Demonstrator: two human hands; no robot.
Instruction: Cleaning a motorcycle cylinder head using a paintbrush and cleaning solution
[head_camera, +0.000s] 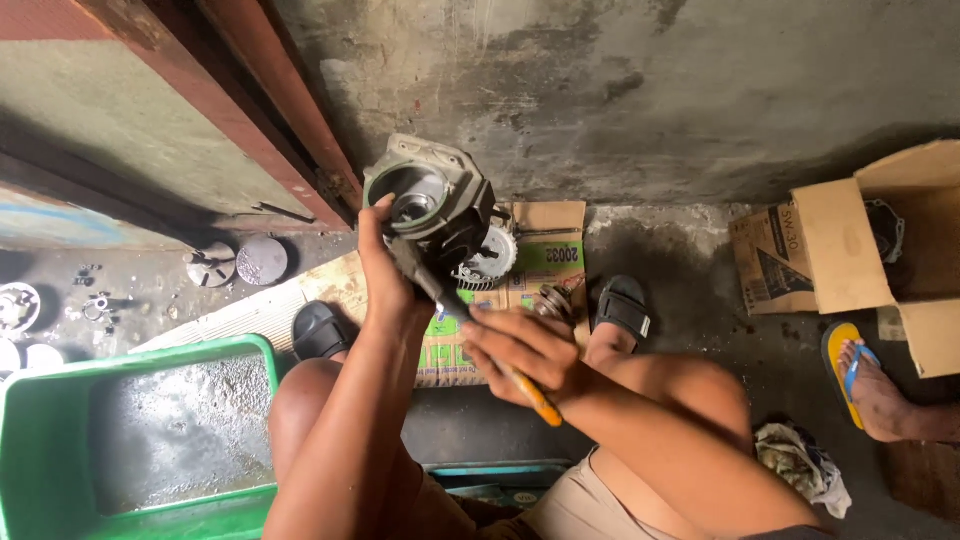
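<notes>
My left hand (385, 270) grips a grey metal motor housing (435, 200), lifted off the floor with its round open end facing up. A white toothed fan wheel (490, 258) shows at the housing's lower right side. My right hand (515, 350) is closed on a tool with a yellow handle (540, 405); its dark shaft (425, 280) reaches up to the housing beside my left thumb. Both my knees frame the hands, and my feet in black sandals (622, 308) rest on flattened cardboard (545, 260).
A green plastic tub (40, 440) holding grey murky liquid stands at lower left. Small metal parts and discs (238, 262) lie on the floor at left. An open cardboard box (870, 250) sits at right, beside another person's foot in a yellow sandal (870, 385). A rag (800, 462) lies nearby.
</notes>
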